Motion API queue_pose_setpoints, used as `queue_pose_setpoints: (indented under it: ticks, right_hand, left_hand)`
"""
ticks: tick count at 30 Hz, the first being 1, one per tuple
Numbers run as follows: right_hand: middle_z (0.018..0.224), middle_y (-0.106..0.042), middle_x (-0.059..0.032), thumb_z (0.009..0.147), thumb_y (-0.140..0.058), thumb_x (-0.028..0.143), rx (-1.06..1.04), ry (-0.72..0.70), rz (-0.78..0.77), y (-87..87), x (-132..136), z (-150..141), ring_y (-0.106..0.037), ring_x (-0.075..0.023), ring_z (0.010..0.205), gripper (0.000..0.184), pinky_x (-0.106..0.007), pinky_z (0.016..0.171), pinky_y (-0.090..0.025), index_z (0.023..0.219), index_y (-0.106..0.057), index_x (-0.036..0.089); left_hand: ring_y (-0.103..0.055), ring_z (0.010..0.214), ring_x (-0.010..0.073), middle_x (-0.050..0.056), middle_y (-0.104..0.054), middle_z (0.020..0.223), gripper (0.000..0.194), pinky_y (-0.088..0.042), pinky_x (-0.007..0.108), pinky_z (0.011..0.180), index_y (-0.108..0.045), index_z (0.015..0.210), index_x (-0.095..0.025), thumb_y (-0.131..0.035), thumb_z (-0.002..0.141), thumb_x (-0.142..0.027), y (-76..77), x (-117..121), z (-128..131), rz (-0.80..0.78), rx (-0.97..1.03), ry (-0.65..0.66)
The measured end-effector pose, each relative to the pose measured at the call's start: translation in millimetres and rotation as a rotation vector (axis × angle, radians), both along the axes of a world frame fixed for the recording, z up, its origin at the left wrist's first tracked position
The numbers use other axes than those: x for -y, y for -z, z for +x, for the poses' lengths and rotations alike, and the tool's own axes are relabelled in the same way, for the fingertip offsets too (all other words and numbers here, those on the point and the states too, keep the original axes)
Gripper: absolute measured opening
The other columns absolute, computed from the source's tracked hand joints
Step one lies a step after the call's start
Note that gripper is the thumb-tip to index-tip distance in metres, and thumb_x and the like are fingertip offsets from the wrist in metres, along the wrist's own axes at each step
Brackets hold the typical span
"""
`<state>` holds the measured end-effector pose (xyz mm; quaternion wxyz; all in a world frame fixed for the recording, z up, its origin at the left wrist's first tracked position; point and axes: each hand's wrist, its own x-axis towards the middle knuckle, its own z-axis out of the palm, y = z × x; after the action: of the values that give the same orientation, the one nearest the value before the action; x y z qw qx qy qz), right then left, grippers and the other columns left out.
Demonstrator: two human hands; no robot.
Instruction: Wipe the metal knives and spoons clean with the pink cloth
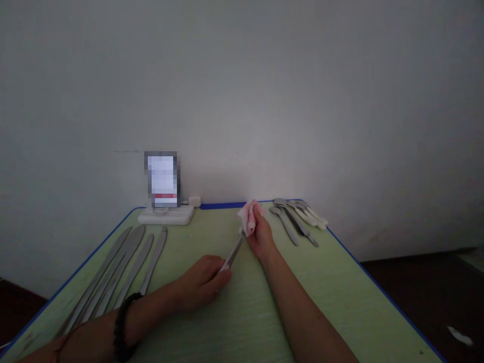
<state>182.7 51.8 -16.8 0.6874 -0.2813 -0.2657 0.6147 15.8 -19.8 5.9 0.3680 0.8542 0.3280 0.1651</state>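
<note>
My left hand point(206, 280) is closed around the near end of a slim metal piece of cutlery point(235, 250), which slants up and away to the right. Its far end disappears into a pink and white cloth point(248, 218), so I cannot tell its kind. Fingers of my right hand point(261, 234) are wrapped round that cloth, bunching it at the tip. Several table knives point(126, 269) lie side by side on the left, partly hidden behind my left forearm. Metal spoons point(289, 217) rest in a group to the right, beyond my right hand.
White-handled spoons point(308, 217) lie by the metal ones at the table's right edge. A lit, blurred screen point(162, 179) stands on a white base point(166, 216) at the back left, with a white plug point(194, 201) beside it. The green table point(227, 327) meets a wall.
</note>
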Motion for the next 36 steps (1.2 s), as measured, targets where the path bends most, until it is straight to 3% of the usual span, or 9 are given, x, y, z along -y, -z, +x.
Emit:
queue_pose_setpoints:
  ticks: [3,10,14,18,24,28,36]
  right_hand:
    - [0.053,-0.061,0.0046,0.071,-0.065,0.045,-0.096,0.085,-0.050,-1.2,-2.0,6.0,-0.055,-0.0102,0.046,0.027,-0.021,0.044,-0.044,0.077,-0.056,0.020]
    - [0.049,-0.056,0.0085,0.079,-0.055,0.043,-0.311,0.194,-0.097,-8.8,1.8,10.4,-0.051,-0.0078,0.040,0.024,-0.020,0.041,-0.039,0.069,-0.052,0.022]
    - [0.050,-0.056,0.0084,0.079,-0.053,0.044,-0.366,0.153,-0.066,-11.7,3.5,13.5,-0.049,-0.0071,0.039,0.024,-0.019,0.036,-0.031,0.070,-0.053,0.022]
    - [0.046,-0.051,0.0083,0.077,-0.054,0.040,-0.358,0.115,-0.056,-9.0,2.4,18.2,-0.046,-0.0066,0.038,0.019,-0.019,0.037,-0.032,0.071,-0.054,0.022]
    - [0.046,-0.052,0.0078,0.078,-0.051,0.039,-0.333,0.076,-0.044,-8.6,0.9,20.1,-0.046,-0.0069,0.039,0.020,-0.019,0.039,-0.034,0.069,-0.053,0.022]
    - [0.047,-0.052,0.0083,0.079,-0.054,0.041,-0.311,0.054,-0.038,-11.7,1.2,18.1,-0.048,-0.0068,0.041,0.023,-0.019,0.041,-0.037,0.066,-0.050,0.021]
    - [0.057,-0.060,0.0088,0.077,-0.061,0.038,-0.207,0.057,-0.045,-14.9,2.4,9.6,-0.055,-0.0076,0.049,0.016,-0.019,0.050,-0.046,0.080,-0.056,0.023]
  left_hand:
    - [-0.044,0.056,0.0131,-0.002,-0.044,0.056,0.040,-0.038,0.025,0.064,-0.039,0.057,-0.020,-0.025,0.090,-0.039,-2.5,1.1,-1.1,0.145,-0.055,0.080]
    - [-0.042,0.059,0.0133,-0.001,-0.044,0.059,0.048,-0.039,0.024,0.067,-0.040,0.057,-0.020,-0.022,0.092,-0.047,-2.1,2.2,-7.5,0.176,-0.004,0.107]
    - [-0.039,0.054,0.0121,-0.002,-0.039,0.055,0.050,-0.038,0.023,0.061,-0.037,0.055,-0.020,-0.022,0.090,-0.052,3.1,0.4,-9.9,0.161,0.051,0.125]
    - [-0.035,0.052,0.0109,-0.004,-0.034,0.054,0.046,-0.033,0.023,0.054,-0.032,0.055,-0.020,-0.028,0.088,-0.051,6.1,-1.9,-8.5,0.116,0.083,0.162]
    - [-0.030,0.040,0.0076,-0.006,-0.032,0.042,0.048,-0.024,0.020,0.041,-0.032,0.050,-0.020,-0.034,0.084,-0.053,5.5,-2.9,-5.7,-0.078,0.157,0.043]
    - [-0.033,0.036,0.0073,-0.005,-0.037,0.040,0.048,-0.024,0.019,0.038,-0.037,0.051,-0.019,-0.035,0.085,-0.054,10.0,-3.2,-7.5,-0.129,0.195,0.016]
    - [-0.034,0.034,0.0072,-0.006,-0.039,0.037,0.048,-0.026,0.019,0.038,-0.041,0.052,-0.019,-0.034,0.086,-0.052,12.0,-3.7,-5.9,-0.150,0.178,-0.081]
